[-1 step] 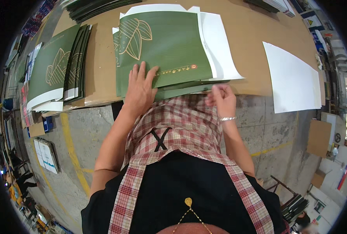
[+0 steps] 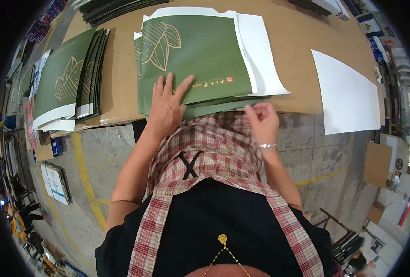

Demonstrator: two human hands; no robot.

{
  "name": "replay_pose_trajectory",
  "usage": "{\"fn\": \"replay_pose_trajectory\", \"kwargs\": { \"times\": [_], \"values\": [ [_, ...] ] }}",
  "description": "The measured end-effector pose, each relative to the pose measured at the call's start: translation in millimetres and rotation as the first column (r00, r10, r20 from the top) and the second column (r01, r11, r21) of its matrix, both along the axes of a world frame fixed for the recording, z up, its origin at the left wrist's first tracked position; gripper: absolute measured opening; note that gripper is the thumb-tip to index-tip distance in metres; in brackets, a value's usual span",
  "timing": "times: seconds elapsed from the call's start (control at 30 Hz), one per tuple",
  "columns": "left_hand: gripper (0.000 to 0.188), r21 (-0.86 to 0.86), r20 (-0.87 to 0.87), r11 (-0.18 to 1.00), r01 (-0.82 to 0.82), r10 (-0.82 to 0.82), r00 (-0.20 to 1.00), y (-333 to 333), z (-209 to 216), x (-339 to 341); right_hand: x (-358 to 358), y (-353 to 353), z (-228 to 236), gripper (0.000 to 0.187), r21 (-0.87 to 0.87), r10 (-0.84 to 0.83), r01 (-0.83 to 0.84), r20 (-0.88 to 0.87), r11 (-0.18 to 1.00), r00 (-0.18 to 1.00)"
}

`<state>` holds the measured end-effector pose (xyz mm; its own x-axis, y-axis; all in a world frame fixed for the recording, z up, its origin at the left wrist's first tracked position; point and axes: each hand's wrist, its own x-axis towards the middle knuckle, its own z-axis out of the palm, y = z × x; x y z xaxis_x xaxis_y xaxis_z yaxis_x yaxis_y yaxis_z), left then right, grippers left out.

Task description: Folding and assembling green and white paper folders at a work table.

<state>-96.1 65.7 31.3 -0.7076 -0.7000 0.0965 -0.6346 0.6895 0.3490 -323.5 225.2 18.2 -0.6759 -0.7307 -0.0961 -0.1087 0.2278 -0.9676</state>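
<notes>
A green printed sheet [image 2: 205, 51] with a gold line drawing and white flaps lies on a stack of like sheets in front of me. My left hand [image 2: 168, 111] rests flat on its near left part, fingers spread. My right hand [image 2: 262, 122] is by the near right edge of the stack, fingers curled in; whether an edge is between them, I cannot make out. Below the top sheet, the slanted edges of lower green sheets [image 2: 214, 108] show. A white sheet end [image 2: 265, 60] sticks out at the right.
Several green folded pieces [image 2: 59, 81] lean in a pile at the table's left. A white sheet [image 2: 348, 92] lies at the right, over the table's edge. Dark stacks [image 2: 117, 11] stand at the far side of the brown table [image 2: 292, 51]. Cardboard [image 2: 378, 164] stands beyond, lower right.
My right hand has shifted slightly and its fingers have curled in more. My left forefinger has spread a little to the right; the green sheet lies almost as before.
</notes>
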Motion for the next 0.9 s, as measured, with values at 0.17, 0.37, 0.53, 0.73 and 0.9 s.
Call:
{"fn": "replay_pose_trajectory", "kwargs": {
  "times": [0.17, 0.37, 0.53, 0.73, 0.9],
  "values": [
    [0.085, 0.006, -0.054, 1.0, -0.008, 0.008, 0.999, 2.2, -6.2, 6.2, 42.0, -32.7, 23.9, 0.034, 0.007, 0.394, -0.648, -0.798, 0.762, 0.455],
    [0.088, -0.036, -0.013, 0.999, -0.021, 0.02, 1.0, 5.0, -9.7, 3.4, -7.1, -27.6, -6.2, 0.041, 0.369, 0.658, -0.582, -0.623, 0.724, 0.424],
    [0.088, -0.108, 0.024, 0.994, -0.016, 0.019, 1.0, 7.5, -11.0, -1.6, -52.9, -1.2, -6.8, 0.044, 0.214, 0.346, -0.37, -0.873, 0.904, 0.342],
    [0.086, -0.11, 0.074, 0.994, -0.019, 0.027, 0.997, 4.2, -11.3, 0.4, -25.1, 28.5, 3.1, 0.021, 0.131, 0.117, -0.053, -0.556, 0.99, 0.823],
    [0.084, -0.118, 0.113, 0.993, 0.013, 0.0, 0.994, 5.4, -7.5, -2.5, -37.0, 1.7, -1.7, 0.02, 0.022, -0.192, 0.206, 0.481, 0.978, 0.856]
  ]
}}
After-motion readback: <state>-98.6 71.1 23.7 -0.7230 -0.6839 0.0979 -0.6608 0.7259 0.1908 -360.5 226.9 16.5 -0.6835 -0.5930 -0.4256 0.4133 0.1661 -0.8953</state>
